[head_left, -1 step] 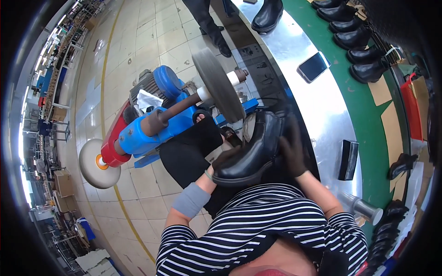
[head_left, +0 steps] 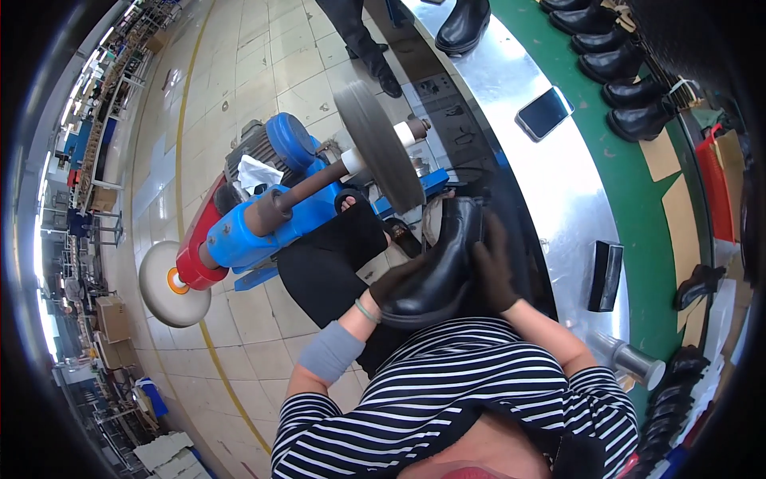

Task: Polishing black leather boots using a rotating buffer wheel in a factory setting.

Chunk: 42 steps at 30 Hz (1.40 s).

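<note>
A shiny black leather boot [head_left: 444,275] is in front of my body, its toe toward the lower left and its shaft pointing up. My left hand [head_left: 396,285], in a dark glove, grips the boot along its side near the toe and instep. My right hand [head_left: 496,267], also in a dark glove, is beside the back of the shaft. Its fingers are stretched out and somewhat blurred; whether they touch the leather I cannot tell. Just beyond the boot is the dark round wheel [head_left: 379,148] of a blue and red machine [head_left: 263,223].
A pale buffing wheel [head_left: 163,283] is at the machine's left end. On the metal bench [head_left: 570,188] at right are a phone [head_left: 545,113], a black block [head_left: 605,277] and another boot [head_left: 463,28]. Several black boots [head_left: 610,64] line the green surface. A person's legs [head_left: 363,48] stand ahead.
The boot has turned more upright, and its toe has shifted slightly right. My left hand shows more along its side. My right hand has moved slightly left and remains by the shaft.
</note>
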Each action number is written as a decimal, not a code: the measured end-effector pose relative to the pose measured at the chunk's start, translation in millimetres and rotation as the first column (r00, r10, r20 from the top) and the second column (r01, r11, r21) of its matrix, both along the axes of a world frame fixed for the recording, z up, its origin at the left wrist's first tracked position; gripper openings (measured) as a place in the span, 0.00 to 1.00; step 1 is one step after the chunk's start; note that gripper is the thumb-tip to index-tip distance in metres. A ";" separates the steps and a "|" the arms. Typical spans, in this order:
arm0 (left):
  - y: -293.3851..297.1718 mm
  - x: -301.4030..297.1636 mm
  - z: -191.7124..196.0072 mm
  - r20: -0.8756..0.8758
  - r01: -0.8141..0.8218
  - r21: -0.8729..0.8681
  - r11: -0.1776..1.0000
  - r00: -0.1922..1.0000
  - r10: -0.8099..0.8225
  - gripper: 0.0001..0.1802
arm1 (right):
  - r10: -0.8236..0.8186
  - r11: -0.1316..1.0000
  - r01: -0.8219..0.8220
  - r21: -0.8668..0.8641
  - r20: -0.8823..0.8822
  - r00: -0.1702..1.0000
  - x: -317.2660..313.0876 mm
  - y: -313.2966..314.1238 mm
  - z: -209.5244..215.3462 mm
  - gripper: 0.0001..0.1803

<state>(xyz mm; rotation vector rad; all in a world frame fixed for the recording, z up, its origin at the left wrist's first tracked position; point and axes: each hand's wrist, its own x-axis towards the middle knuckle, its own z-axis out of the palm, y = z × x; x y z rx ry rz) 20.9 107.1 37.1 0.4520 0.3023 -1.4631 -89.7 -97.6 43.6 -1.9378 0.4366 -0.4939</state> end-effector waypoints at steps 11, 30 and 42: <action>-25.8 62.6 -48.4 0.730 -0.160 0.058 0.985 0.681 0.067 0.24 | -0.011 0.923 0.100 0.373 -0.234 0.972 135.8 7.7 -96.4 0.23; -2.7 0.0 -39.7 0.187 -0.477 0.306 0.824 0.878 0.440 0.16 | 0.447 0.894 -0.441 -0.081 0.100 0.889 78.5 -12.5 -51.9 0.22; -41.9 41.1 -75.8 0.377 -0.750 0.095 0.654 0.635 0.674 0.17 | 0.385 0.830 -0.277 0.483 -0.137 0.913 188.3 -21.8 -147.9 0.25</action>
